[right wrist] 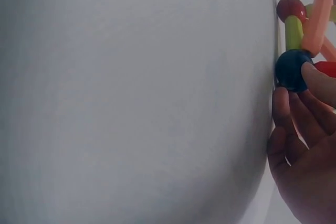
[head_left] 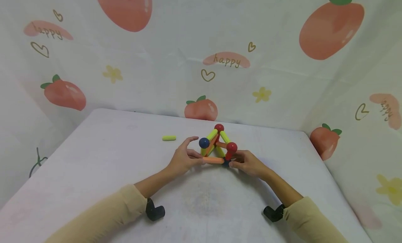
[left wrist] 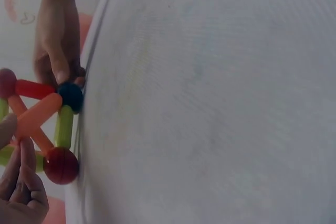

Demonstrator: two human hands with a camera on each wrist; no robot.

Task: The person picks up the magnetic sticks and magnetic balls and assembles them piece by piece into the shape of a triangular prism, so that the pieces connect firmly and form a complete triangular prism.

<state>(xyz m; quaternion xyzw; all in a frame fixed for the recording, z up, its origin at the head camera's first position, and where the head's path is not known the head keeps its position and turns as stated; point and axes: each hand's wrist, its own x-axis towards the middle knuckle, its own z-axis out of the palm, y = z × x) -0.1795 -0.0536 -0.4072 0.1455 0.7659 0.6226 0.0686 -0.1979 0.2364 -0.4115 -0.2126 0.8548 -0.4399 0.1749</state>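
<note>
A small frame of coloured rods and balls stands on the table, with a red ball (head_left: 219, 128) at its top, a blue ball (head_left: 204, 142) at left and another red ball (head_left: 231, 147) at right. My left hand (head_left: 185, 158) pinches the free end of an orange rod (head_left: 213, 160). The rod's other end meets a dark blue ball (right wrist: 294, 70) low on the frame's near right. That ball is held between the thumb and fingers of my right hand (head_left: 249, 163). In the left wrist view, a red rod (left wrist: 34, 89) and a yellow-green rod (left wrist: 64, 127) also join it.
One loose yellow-green rod (head_left: 169, 138) lies on the white table (head_left: 132, 149) to the left of the frame. A printed cloth (head_left: 163, 68) hangs behind the table's back edge. A dark cord (head_left: 38, 162) shows by the left edge.
</note>
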